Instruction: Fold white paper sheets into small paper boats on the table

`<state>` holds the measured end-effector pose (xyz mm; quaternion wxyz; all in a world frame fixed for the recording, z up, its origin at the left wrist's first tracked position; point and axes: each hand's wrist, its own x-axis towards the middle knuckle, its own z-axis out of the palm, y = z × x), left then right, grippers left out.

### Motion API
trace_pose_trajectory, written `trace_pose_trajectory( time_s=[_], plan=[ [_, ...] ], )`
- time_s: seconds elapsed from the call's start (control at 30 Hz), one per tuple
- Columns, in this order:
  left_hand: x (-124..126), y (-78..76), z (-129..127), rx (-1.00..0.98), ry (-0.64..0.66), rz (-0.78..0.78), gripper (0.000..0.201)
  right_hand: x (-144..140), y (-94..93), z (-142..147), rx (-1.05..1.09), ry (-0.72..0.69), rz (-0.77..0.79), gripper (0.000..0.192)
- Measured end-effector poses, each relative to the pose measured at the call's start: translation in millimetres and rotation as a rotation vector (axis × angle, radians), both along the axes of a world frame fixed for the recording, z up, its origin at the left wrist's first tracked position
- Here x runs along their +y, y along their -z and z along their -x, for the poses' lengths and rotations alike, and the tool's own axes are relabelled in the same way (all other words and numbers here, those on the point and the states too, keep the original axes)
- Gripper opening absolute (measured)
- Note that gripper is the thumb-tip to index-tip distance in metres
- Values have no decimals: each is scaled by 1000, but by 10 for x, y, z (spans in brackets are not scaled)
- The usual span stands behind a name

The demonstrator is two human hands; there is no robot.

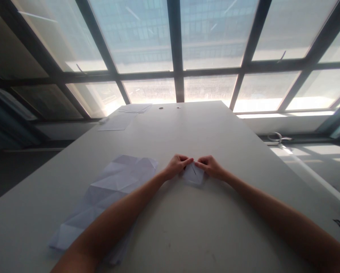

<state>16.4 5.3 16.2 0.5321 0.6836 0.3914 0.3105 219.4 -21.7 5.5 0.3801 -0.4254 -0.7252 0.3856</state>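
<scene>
A small folded piece of white paper (193, 175) lies on the pale table (204, 129) in front of me. My left hand (176, 165) pinches its upper left edge, and my right hand (210, 165) pinches its upper right edge. The fingertips of both hands nearly meet above the paper. Both forearms reach in from the bottom of the view.
A larger creased sheet of white paper (107, 189) lies flat to the left, partly under my left forearm. More paper sheets (124, 117) sit at the table's far left corner. Two small holes (161, 108) mark the far edge. Large windows stand beyond the table.
</scene>
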Motion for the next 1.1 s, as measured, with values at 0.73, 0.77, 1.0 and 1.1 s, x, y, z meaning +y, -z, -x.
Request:
trace_pose_trajectory(
  time_s=[0.73, 0.77, 1.0, 1.1],
  plan=[
    [4, 30, -60, -43, 87, 1, 46, 25, 18, -13, 100, 204, -33, 46],
    [0, 28, -61, -37, 82, -3, 45, 25, 16, -13, 106, 220, -34, 46],
    [-27, 10, -68, -56, -24, -49, 40, 35, 12, -24, 110, 137, 15, 38],
    [-26, 14, -71, -66, -46, -64, 42, 45, 29, -30, 68, 123, -8, 35]
  ],
)
